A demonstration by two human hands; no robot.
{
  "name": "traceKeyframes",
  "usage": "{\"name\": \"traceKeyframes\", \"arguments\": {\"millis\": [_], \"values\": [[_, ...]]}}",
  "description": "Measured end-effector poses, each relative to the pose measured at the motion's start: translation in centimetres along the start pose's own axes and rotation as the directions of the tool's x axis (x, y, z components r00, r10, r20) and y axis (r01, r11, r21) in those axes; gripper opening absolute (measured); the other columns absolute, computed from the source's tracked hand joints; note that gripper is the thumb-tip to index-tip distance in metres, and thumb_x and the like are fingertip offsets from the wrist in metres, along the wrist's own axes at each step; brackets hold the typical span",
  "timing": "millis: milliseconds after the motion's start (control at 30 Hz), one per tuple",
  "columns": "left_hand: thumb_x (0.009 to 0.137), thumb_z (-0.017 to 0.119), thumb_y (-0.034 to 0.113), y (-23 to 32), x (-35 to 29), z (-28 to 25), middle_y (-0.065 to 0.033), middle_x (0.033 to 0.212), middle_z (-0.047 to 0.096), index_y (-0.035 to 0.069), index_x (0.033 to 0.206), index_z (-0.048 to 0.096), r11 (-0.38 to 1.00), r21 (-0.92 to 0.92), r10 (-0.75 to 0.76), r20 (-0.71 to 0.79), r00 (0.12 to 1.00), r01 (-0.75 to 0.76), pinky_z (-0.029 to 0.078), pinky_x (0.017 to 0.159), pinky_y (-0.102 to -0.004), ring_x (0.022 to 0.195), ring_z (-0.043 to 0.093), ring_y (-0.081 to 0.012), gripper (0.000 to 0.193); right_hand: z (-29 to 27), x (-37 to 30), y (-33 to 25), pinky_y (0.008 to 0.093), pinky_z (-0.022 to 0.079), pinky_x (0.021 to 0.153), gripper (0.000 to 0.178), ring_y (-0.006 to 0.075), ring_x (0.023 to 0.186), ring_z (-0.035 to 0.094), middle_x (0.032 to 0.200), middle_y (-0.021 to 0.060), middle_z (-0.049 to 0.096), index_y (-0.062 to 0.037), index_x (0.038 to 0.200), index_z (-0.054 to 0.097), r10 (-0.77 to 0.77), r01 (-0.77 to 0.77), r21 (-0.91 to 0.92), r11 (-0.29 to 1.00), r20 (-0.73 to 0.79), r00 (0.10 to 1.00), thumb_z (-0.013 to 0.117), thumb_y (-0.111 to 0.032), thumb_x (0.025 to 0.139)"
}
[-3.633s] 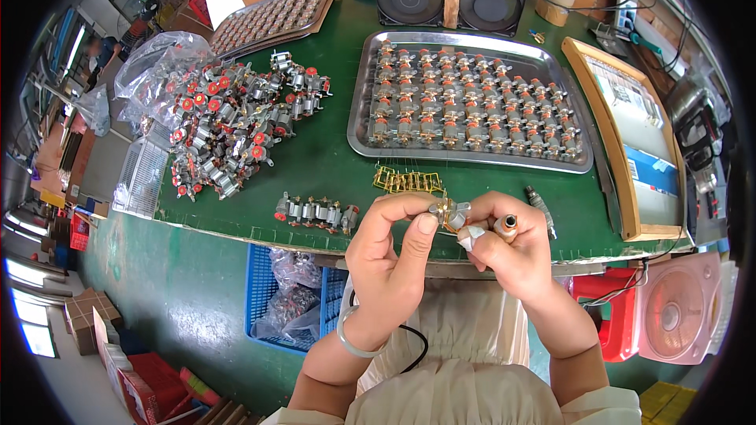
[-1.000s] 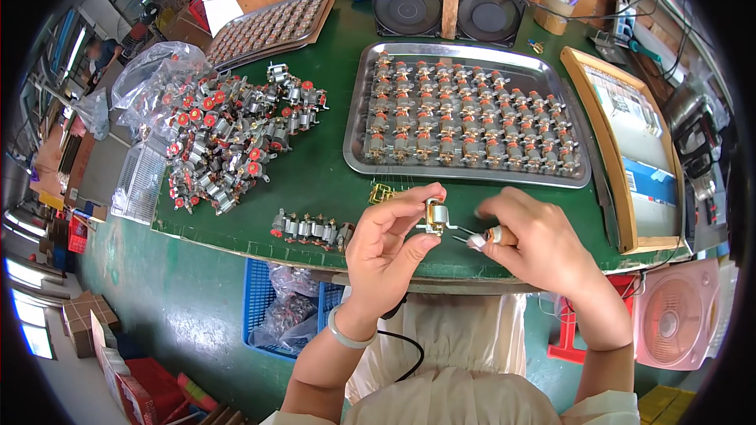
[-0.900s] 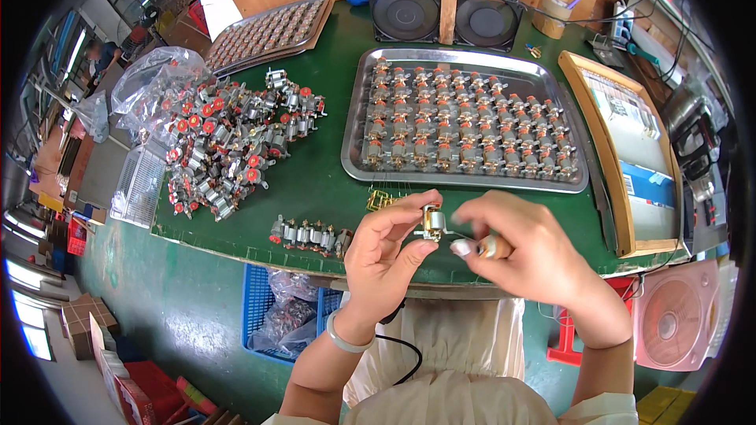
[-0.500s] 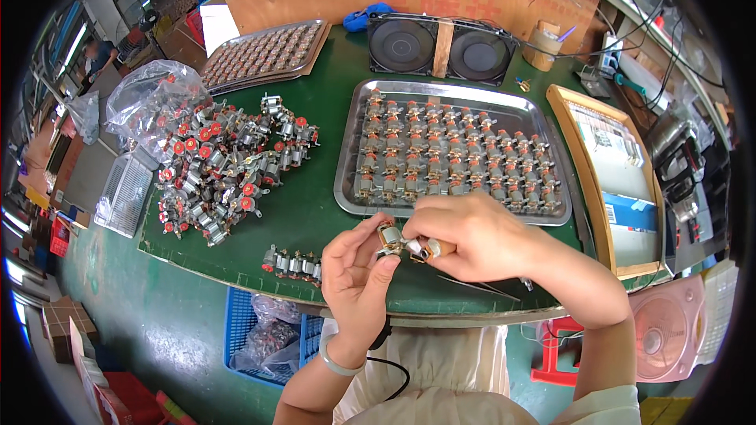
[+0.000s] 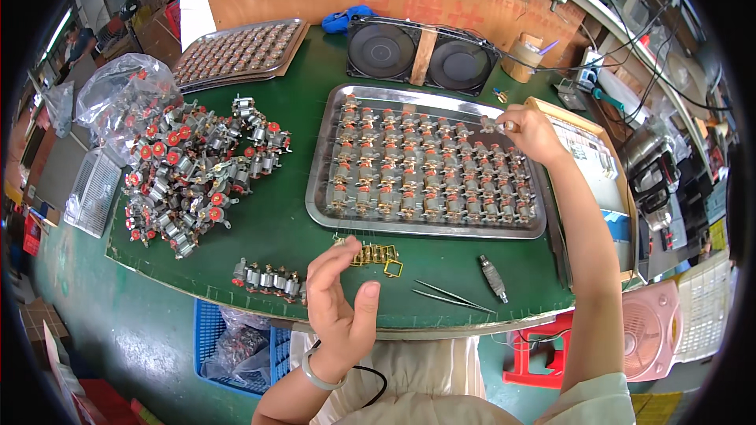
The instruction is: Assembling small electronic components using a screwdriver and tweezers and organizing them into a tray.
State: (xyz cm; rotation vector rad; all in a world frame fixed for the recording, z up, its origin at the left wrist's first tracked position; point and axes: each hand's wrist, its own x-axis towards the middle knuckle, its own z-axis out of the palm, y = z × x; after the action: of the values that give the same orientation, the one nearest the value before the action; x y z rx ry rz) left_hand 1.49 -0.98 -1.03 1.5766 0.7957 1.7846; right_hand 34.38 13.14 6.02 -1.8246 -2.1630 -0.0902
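Observation:
My right hand [image 5: 533, 135] reaches over the far right corner of the metal tray [image 5: 319, 189], fingers pinched on a small motor [image 5: 494, 124] with a silvery body. Rows of similar small motors with red ends [image 5: 409, 157] stand in that tray. Near the table's front edge, my left hand [image 5: 340, 311] is open, palm turned inward, thumb apart from the fingers. Its fingertips are beside a row of yellow metal frames [image 5: 376, 254]; whether they touch is unclear. A short row of motors [image 5: 268, 278] lies left of this hand, partly behind it.
A knurled metal tool [image 5: 494, 279] and tweezers [image 5: 453, 297] lie at the front right. A heap of motors [image 5: 185, 173] spills from a plastic bag [image 5: 118, 102] on the left. Behind stand another filled tray [image 5: 240, 49] and two black fans [image 5: 382, 51]. A wooden-framed box [image 5: 610, 161] borders the right.
My right hand has moved from beside the left hand to the tray's far right corner with a motor. My left hand has let go of the motor and opened. The view has shifted.

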Motion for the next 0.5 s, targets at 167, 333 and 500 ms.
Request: {"name": "traceKeyframes", "arguments": {"millis": [167, 333, 500], "values": [[0.079, 0.059, 0.003, -0.1, -0.1, -0.3, -0.0118, 0.094, 0.059, 0.001, 0.100, 0.049, 0.978, 0.175, 0.098, 0.085, 0.992, -0.112, 0.041, 0.084, -0.0363, 0.092, 0.053, -0.0269, 0.023, 1.3, 0.3, 0.1, 0.0324, 0.045, 0.065, 0.020, 0.0221, 0.069, 0.057, 0.076, 0.0076, 0.058, -0.0051, 0.086, 0.064, -0.054, 0.054, -0.004, 0.999, -0.010, 0.998, 0.060, 0.001, 0.068], [0.078, 0.060, 0.003, 0.0, 0.0, -0.2, -0.0081, 0.087, 0.061, 0.003, 0.094, 0.052, 0.958, 0.247, 0.121, 0.101, 0.988, -0.143, 0.042, 0.079, -0.0350, 0.085, 0.055, -0.0265, 0.019, 1.5, 0.7, -0.1, 0.0371, 0.047, 0.075, 0.020, 0.0286, 0.082, 0.059, 0.090, 0.0091, 0.063, -0.0068, 0.086, 0.066, -0.057, 0.059, -0.013, 0.998, 0.126, 0.990, 0.058, -0.002, 0.068], [0.077, 0.060, 0.003, 0.0, 0.1, -0.1, -0.0083, 0.086, 0.061, 0.003, 0.091, 0.054, 0.962, 0.223, 0.135, 0.105, 0.985, -0.156, 0.043, 0.076, -0.0347, 0.082, 0.055, -0.0260, 0.015, 1.0, 0.4, -0.3, 0.0352, 0.046, 0.066, 0.020, 0.0278, 0.072, 0.058, 0.080, 0.0116, 0.060, -0.0041, 0.086, 0.065, -0.022, 0.026, -0.040, 0.999, 0.087, 0.996, 0.060, 0.001, 0.067]]}}
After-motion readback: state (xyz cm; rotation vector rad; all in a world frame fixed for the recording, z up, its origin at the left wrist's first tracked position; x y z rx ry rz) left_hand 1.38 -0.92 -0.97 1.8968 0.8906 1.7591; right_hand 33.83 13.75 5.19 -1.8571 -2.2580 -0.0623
